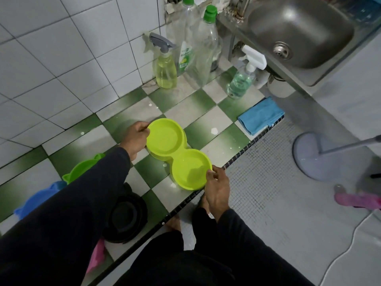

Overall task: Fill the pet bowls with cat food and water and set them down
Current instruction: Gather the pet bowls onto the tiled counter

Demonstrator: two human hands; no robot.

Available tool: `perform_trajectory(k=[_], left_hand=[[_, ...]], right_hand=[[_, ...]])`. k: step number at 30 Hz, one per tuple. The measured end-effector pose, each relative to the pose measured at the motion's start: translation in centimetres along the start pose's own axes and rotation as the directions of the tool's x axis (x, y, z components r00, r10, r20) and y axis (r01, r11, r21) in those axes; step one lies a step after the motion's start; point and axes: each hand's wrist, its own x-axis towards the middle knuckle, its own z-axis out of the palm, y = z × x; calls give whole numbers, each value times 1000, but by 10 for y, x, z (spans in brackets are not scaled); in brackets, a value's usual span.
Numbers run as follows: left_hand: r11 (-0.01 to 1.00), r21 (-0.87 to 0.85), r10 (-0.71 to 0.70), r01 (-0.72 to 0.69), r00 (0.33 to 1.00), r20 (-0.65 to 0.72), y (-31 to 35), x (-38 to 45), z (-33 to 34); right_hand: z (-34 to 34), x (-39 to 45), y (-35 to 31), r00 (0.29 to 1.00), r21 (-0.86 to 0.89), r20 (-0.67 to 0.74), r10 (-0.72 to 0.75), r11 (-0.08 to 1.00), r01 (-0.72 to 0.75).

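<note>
A lime-green double pet bowl (178, 156) sits on the green-and-white checkered ledge (206, 104), both its dishes empty. My left hand (135, 139) grips the rim of the far dish, thumb over the edge. My right hand (218, 189) pinches the rim of the near dish at the ledge's front edge. A black bowl (125, 217), a green bowl (86, 168) and a blue bowl (41, 198) stand to the left, partly hidden by my left sleeve.
Against the tiled wall stand a yellow spray bottle (166, 71), two clear green-capped bottles (203, 48) and a pale green spray bottle (242, 79). A blue cloth (260, 115) lies on the ledge. A steel sink (299, 32) is at upper right, a fan base (317, 155) on the floor.
</note>
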Motion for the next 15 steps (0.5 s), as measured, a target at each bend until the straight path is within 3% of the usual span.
perform_trajectory(k=[15], left_hand=[[1000, 9, -7, 6, 997, 73, -2, 1, 0]], right_hand=[[-4, -5, -13, 999, 20, 6, 54, 998, -54]])
